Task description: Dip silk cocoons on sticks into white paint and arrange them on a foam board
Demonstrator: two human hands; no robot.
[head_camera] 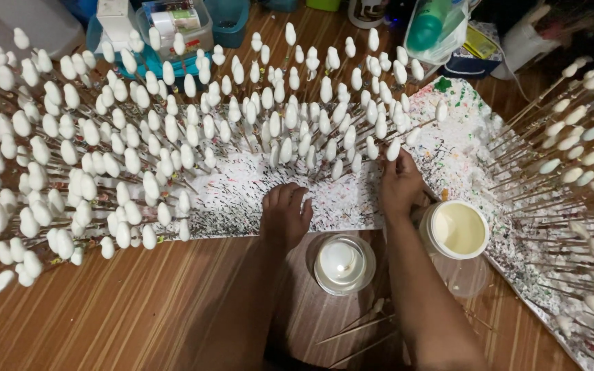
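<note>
Right now the right hand (400, 184) pinches a thin stick topped with a white oval bulb (394, 149), fingers closed around the stick just above the speckled white foam board (256, 196). That stick stands at the near edge of the crowd of white-tipped sticks (173, 130) planted across the board. The left hand (285, 213) rests palm down on the board's bare part, fingers loosely curled, holding nothing. Just beside the right wrist sits an open tub of cream-coloured liquid (456, 229); between the forearms stands a glass jar of white liquid (344, 263). Bare sticks (359, 330) lie on the wooden floor (139, 309).
</note>
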